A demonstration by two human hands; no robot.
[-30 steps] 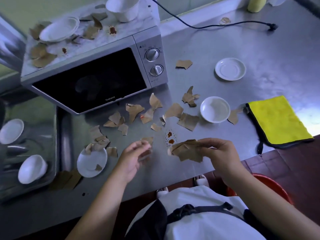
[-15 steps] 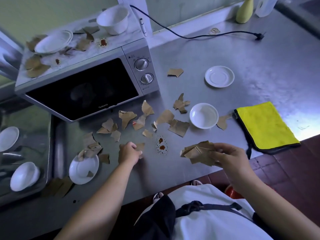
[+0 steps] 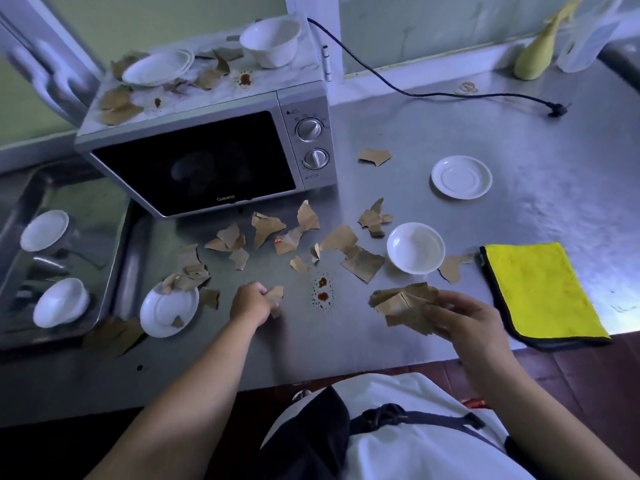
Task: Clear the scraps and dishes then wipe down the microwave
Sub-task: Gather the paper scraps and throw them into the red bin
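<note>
Torn brown paper scraps (image 3: 263,233) litter the steel counter in front of the silver microwave (image 3: 207,150). My right hand (image 3: 464,318) holds a bunch of gathered scraps (image 3: 403,304) above the counter's front edge. My left hand (image 3: 251,303) is curled round a single scrap (image 3: 277,295) lying on the counter. On the microwave's stained top sit a white plate (image 3: 157,66), a white bowl (image 3: 272,38) and more scraps. White dishes stand on the counter: a saucer (image 3: 461,177), a small bowl (image 3: 415,248) and a plate (image 3: 168,310) with scraps on it.
A folded yellow cloth (image 3: 540,292) lies at the right edge. A red sauce spill (image 3: 322,291) sits between my hands. A metal tray (image 3: 114,271) at the left holds two white bowls. A black power cord (image 3: 433,93) runs across the back, near a yellow bottle (image 3: 535,60).
My left hand moved away from the bunch, down to the counter, and closed on a loose scrap. My right hand drifted right with its bunch.
</note>
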